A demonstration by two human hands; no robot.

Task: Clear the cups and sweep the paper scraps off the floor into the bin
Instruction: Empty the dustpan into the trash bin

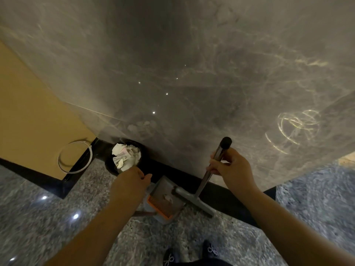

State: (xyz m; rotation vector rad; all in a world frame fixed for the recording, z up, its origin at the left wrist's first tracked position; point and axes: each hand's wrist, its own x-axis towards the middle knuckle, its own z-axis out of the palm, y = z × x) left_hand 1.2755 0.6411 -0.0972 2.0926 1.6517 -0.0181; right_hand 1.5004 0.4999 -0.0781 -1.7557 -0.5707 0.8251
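- While I stand facing the grey marble wall (192,64), my right hand (232,166) has its grip wrapped round the metal handle (213,166) of the broom, fingers curled about the shaft just below its black end cap (226,142).
- That handle slants down and to the left to the grey broom head (194,200), which lies on the floor against the dark skirting at the foot of the wall.
- My left hand (132,179) reaches toward the near rim of the bin; its fingers are loosely curled, and whether the grip holds the dustpan's handle I cannot tell, since the hand covers that part.
- Just right of that hand sits the dustpan (165,198), grey with an orange comb edge, touching the broom head; one small pale paper scrap (167,197) lies in its tray.
- Left of the dustpan, at the foot of the wall, the round dark bin (109,162) is heaped with crumpled white paper (125,156).
- Farther left, a loop of white cable (75,156) lies against the tan wall panel (28,121).
- Near the bottom edge, my dark shoes (210,250) stand on the speckled stone floor (57,217).
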